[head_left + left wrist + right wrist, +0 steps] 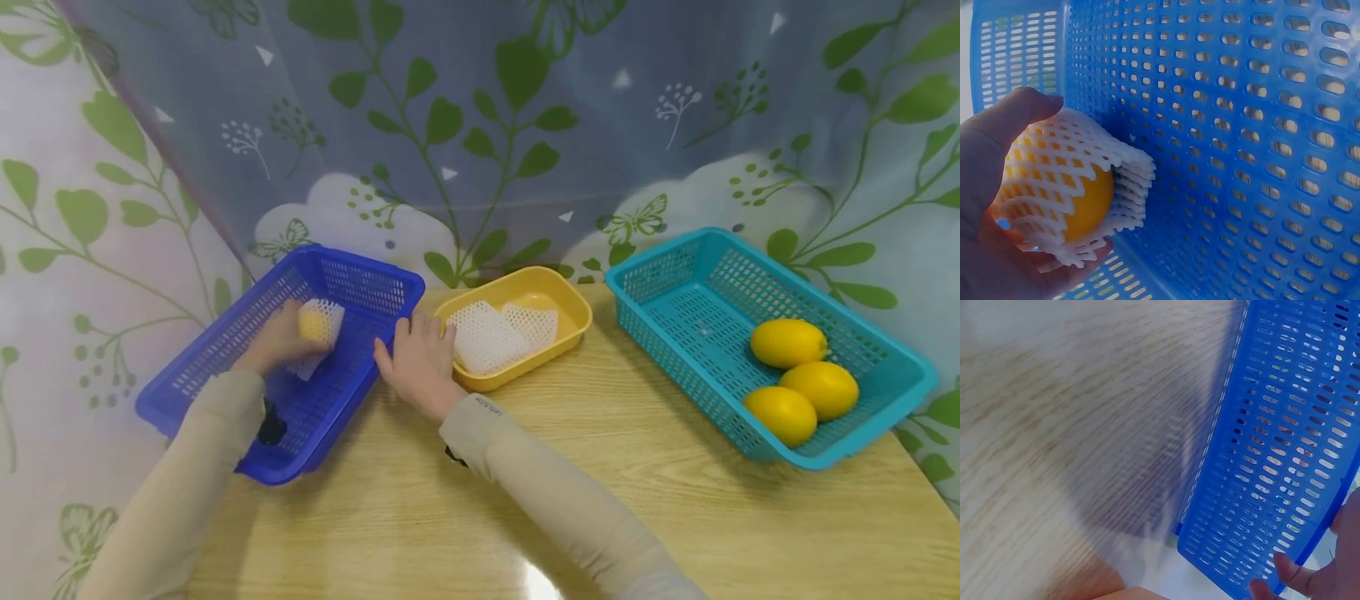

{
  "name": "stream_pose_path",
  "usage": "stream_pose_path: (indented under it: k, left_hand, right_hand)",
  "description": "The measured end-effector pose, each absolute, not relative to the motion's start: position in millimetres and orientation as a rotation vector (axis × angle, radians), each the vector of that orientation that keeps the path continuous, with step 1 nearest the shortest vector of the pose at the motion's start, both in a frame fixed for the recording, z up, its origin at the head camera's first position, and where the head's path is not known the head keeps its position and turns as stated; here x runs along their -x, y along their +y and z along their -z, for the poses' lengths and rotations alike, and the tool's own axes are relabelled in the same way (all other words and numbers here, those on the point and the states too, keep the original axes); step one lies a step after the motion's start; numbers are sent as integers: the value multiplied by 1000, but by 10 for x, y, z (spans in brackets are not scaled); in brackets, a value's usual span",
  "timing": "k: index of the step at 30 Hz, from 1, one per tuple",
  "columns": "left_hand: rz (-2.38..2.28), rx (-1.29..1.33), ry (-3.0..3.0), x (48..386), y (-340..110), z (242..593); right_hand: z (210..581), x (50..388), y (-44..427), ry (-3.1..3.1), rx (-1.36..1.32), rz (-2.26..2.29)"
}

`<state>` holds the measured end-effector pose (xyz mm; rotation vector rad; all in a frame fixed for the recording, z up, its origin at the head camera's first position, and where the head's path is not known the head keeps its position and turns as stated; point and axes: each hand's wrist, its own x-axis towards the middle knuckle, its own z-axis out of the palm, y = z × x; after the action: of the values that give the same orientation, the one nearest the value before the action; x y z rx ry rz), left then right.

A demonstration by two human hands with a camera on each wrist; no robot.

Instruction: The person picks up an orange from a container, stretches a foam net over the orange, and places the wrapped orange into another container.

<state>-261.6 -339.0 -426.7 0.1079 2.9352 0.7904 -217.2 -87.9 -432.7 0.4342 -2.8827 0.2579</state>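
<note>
Inside the blue basket point(360, 329), at the left of the table, my left hand point(279, 337) grips a lemon point(1092, 203) wrapped in a white foam net point(1054, 153). The thumb lies on one side of the net and the fingers on the other; the net's open end lets the yellow skin show. My right hand point(422, 362) holds the basket's right rim, with fingertips point(1288, 569) against the outer wall in the right wrist view. Beside that hand, a yellow tray point(573, 312) contains white foam nets point(487, 337).
A teal basket point(675, 367) on the right holds three lemons point(817, 389), bare of nets. Wood-grain tabletop point(600, 467) spans the front. Behind the containers hangs a leaf-patterned curtain point(465, 167), with more patterned cloth at the left.
</note>
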Motion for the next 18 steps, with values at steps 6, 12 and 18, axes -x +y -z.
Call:
stream_pose_path:
  k: [6, 12, 18]
  left_hand:
    - [-756, -104, 2947, 2620, -3362, 4209]
    - [-676, -103, 2962, 2617, -3329, 4114]
    - [-522, -57, 2964, 2590, -3294, 3975]
  right_hand:
    - [4302, 2174, -874, -2890, -441, -266]
    - [4260, 2175, -863, -2892, -457, -279]
    - [4201, 2167, -834, -2912, -496, -264]
